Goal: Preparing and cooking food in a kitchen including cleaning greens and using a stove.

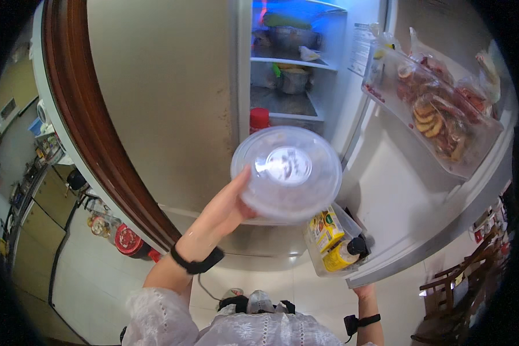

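My left hand [227, 205] grips the left side of a round translucent plastic container [292, 197] with a lid, held up before the refrigerator [344, 99]. Glare and blur obscure what the container holds. Low on the right, my right hand [364, 290] is at the bottom outer edge of the refrigerator door [398, 212], which stands swung out. The door hides its fingers. Behind the container, a red-capped jar [259, 119] is partly covered. Metal pots [295, 81] sit on the lit shelves deeper inside.
The upper door bin [462, 149] holds bagged food. In the lower door bin [313, 255] are a yellow carton [326, 229] and a yellow bottle [339, 257] with a black cap. A dark wooden edge [95, 121] runs along the left. Wooden chairs [450, 287] stand at right.
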{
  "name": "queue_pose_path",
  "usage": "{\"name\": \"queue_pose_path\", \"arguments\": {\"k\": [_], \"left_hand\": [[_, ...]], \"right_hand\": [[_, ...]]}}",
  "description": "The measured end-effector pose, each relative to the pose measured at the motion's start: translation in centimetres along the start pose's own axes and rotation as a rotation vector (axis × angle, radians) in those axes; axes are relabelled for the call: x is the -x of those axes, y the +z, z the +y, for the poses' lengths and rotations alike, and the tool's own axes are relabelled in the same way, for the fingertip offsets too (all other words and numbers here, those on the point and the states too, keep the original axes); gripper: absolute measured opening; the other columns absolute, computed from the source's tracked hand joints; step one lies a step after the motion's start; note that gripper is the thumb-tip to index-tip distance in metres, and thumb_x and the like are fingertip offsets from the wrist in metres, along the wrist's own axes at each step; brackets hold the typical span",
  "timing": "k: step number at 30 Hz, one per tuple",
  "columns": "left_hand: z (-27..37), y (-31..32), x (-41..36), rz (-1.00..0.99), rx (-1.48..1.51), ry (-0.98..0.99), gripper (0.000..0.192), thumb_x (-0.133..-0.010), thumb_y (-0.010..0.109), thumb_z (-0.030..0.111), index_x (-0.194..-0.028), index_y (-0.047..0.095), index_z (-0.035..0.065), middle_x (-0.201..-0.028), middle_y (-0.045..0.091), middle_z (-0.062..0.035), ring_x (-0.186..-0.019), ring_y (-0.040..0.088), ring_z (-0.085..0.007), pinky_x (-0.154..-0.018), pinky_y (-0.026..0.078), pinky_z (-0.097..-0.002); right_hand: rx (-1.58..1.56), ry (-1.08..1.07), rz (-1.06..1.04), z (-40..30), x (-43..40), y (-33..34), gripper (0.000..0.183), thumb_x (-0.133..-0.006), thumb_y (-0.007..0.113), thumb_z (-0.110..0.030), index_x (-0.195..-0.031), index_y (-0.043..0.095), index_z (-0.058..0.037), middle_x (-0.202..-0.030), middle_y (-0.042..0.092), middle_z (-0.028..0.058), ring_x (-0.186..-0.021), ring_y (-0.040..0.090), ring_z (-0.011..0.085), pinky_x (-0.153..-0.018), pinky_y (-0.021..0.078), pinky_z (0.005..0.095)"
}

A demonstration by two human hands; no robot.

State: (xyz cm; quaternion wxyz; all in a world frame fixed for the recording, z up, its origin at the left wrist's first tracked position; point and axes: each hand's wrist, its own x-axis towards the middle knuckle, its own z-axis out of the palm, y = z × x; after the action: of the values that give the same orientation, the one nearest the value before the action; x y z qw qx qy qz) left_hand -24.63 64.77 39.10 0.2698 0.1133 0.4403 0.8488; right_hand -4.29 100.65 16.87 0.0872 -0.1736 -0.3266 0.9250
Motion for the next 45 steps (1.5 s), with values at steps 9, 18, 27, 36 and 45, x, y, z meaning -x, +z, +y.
{"name": "queue_pose_path", "arguments": {"k": [9, 18, 27, 36, 45], "left_hand": [[1.7, 3.2, -20.8, -0.036, 0.073, 0.262, 0.043, -0.090, 0.043, 0.043, -0.117, 0.044, 0.0100, -0.104, 0.055, -0.0065, -0.088, 0.056, -0.0161, -0.067, 0.052, -0.0290], [2.0, 0.1, -29.4, 0.097, -0.292, 0.083, 0.063, -0.082, 0.038, 0.063, -0.084, 0.055, 0.0020, -0.065, 0.060, -0.0075, -0.050, 0.053, -0.0132, -0.046, 0.043, -0.0213], [-6.5, 1.5, -9.6, -0.234, -0.629, 0.007, 0.034, -0.090, 0.046, 0.039, -0.076, 0.053, 0.0088, -0.062, 0.053, 0.0011, -0.053, 0.044, -0.0048, -0.049, 0.035, -0.0189], [-2.7, -12.9, 8.4, 0.309, -0.466, 0.105, 0.027, -0.090, 0.048, 0.037, -0.089, 0.054, 0.0099, -0.070, 0.058, 0.0019, -0.058, 0.049, -0.0037, -0.050, 0.039, -0.0172], [-1.6, -25.6, 22.4, 0.957, -0.015, 0.293, 0.023, -0.089, 0.050, 0.035, -0.091, 0.053, 0.0124, -0.077, 0.056, 0.0024, -0.065, 0.049, -0.0047, -0.055, 0.039, -0.0186]], "right_hand": [[-0.096, -0.112, -0.045, -3.8, -3.2, 2.8, 0.038, -0.089, 0.046, -0.031, -0.117, 0.047, -0.0050, -0.111, 0.056, 0.0066, -0.097, 0.054, 0.0187, -0.086, 0.0442, 0.0355], [0.047, -0.054, 0.012, -3.5, -4.6, -1.6, 0.037, -0.087, 0.050, -0.029, -0.115, 0.048, -0.0044, -0.107, 0.057, 0.0069, -0.094, 0.055, 0.0177, -0.084, 0.0448, 0.0345], [0.610, 0.231, 0.215, 0.5, -2.8, -10.5, 0.036, -0.086, 0.053, -0.026, -0.113, 0.049, -0.0038, -0.104, 0.058, 0.0072, -0.091, 0.055, 0.0168, -0.081, 0.0454, 0.0335], [1.362, 0.620, -0.278, 12.2, -18.8, -6.0, 0.035, -0.084, 0.056, -0.024, -0.112, 0.049, -0.0032, -0.100, 0.059, 0.0075, -0.087, 0.056, 0.0158, -0.079, 0.0460, 0.0324], [1.420, 0.868, -1.157, 37.2, -24.3, 9.2, 0.023, -0.076, 0.067, -0.013, -0.093, 0.056, -0.0011, -0.078, 0.060, 0.0046, -0.072, 0.056, 0.0128, -0.064, 0.0464, 0.0257]]}}
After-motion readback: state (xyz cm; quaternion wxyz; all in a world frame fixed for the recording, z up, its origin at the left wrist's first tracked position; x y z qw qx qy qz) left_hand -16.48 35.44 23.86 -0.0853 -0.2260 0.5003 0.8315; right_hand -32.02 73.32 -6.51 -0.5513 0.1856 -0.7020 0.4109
